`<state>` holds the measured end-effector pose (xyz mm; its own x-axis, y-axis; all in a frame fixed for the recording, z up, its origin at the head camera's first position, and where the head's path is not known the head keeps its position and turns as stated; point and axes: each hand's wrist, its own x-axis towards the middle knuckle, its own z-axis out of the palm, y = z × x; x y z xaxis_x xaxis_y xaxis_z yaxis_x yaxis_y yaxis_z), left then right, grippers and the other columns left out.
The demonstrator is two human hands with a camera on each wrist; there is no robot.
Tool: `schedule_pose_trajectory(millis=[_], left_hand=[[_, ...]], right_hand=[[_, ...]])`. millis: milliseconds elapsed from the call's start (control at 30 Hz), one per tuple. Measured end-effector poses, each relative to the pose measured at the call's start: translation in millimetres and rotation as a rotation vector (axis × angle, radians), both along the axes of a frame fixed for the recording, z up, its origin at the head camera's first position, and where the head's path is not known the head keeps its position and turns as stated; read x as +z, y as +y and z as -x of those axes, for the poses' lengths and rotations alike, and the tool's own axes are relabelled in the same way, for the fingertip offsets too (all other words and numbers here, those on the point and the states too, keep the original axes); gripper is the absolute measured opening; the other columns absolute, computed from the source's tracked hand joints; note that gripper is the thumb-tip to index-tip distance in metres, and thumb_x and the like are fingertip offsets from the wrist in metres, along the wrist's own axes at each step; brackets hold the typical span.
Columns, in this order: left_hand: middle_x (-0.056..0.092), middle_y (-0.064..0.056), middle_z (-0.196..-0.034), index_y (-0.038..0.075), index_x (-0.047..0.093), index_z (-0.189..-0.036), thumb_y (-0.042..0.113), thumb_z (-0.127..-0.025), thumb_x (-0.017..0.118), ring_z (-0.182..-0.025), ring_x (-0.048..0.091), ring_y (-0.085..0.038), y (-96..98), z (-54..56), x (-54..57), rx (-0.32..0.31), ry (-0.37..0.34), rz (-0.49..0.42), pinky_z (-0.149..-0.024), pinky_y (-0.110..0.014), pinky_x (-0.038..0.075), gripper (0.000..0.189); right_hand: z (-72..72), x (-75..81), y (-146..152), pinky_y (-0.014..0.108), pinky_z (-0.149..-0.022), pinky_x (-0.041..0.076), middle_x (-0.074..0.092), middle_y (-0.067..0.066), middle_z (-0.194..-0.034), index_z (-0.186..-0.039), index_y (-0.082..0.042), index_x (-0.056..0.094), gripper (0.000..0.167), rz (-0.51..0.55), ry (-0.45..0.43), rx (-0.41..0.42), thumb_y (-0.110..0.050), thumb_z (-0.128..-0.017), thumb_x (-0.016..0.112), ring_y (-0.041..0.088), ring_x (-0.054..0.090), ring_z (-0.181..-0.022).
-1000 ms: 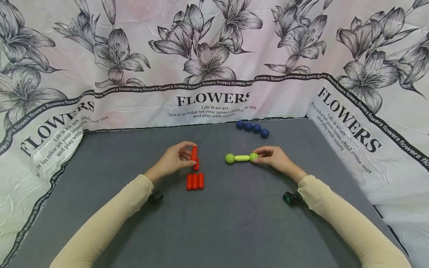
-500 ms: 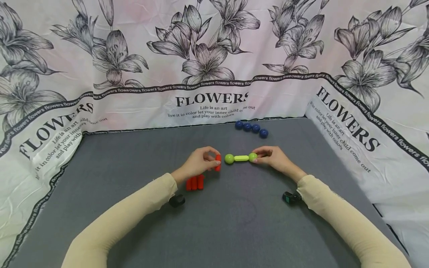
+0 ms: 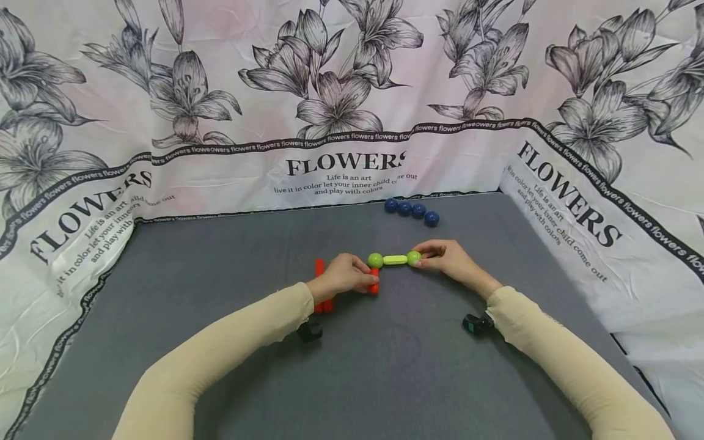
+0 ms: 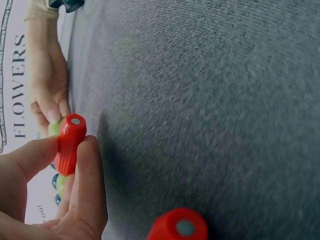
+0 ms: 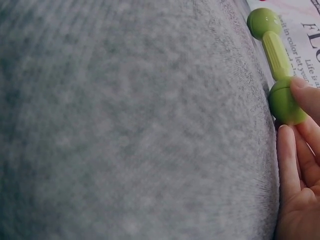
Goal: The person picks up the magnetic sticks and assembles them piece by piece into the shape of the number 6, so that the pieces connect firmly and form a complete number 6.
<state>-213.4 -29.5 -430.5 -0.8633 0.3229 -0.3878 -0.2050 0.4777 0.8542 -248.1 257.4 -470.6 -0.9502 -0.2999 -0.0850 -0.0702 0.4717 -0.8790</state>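
Observation:
My left hand (image 3: 345, 274) pinches a short red magnetic rod (image 3: 374, 282) between thumb and fingers. The rod's far end is right at the left green ball (image 3: 375, 260). A grey disc shows in the near end of that red rod (image 4: 72, 145) in the left wrist view. A yellow-green rod (image 3: 395, 260) joins this ball to a second green ball (image 3: 412, 258) on the right. Thumb and fingertips of my right hand (image 3: 452, 263) grip the second ball. In the right wrist view the yellow-green rod (image 5: 276, 56) lies straight between both balls.
More red rods (image 3: 319, 267) lie left of centre, partly hidden behind the left hand and sleeve. Several dark blue balls (image 3: 404, 209) form a slanting row near the back edge of the grey table (image 3: 247, 244). Flower-printed cloth (image 3: 341, 165) hangs behind and at both sides.
My left hand has carried a red rod rightward from the red rods to the left green ball, turning it below the ball. The right hand keeps its grip and has hardly moved.

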Motion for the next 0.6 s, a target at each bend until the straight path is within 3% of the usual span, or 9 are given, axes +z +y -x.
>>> schedule_pose_trajectory(millis=[133, 433, 600], left_hand=[[0.074, -0.012, -0.095, 0.001, 0.064, -0.102, 0.014, -0.083, 0.08, -0.066, 0.07, -0.013, 4.2, -1.9, -1.8, 0.037, -0.033, 0.005, -0.071, -0.029, 0.061, 0.028], [0.076, -0.014, -0.093, -0.001, 0.071, -0.1, 0.011, -0.083, 0.079, -0.066, 0.07, -0.014, 8.4, -2.6, 0.7, 0.041, -0.048, -0.006, -0.068, -0.03, 0.062, 0.023], [0.075, -0.015, -0.095, -0.002, 0.069, -0.101, 0.011, -0.084, 0.078, -0.066, 0.07, -0.014, 8.9, 0.6, 0.8, 0.075, -0.07, -0.015, -0.069, -0.03, 0.062, 0.023]], right_hand=[[1.0, -0.8, 0.1, 0.02, -0.08, 0.051, 0.07, 0.01, -0.115, -0.12, -0.013, 0.07, 0.042, -0.007, -0.001, 0.004, -0.033, -0.084, 0.079, 0.01, 0.063, -0.096], [1.6, 0.2, 0.1, 0.018, -0.079, 0.05, 0.069, 0.013, -0.119, -0.123, -0.011, 0.068, 0.042, -0.011, -0.014, 0.0, -0.028, -0.086, 0.078, 0.007, 0.062, -0.095], [-6.0, 14.0, -5.6, 0.019, -0.078, 0.051, 0.068, 0.016, -0.119, -0.124, -0.006, 0.067, 0.04, -0.007, -0.027, 0.009, -0.019, -0.088, 0.076, 0.009, 0.061, -0.094]])
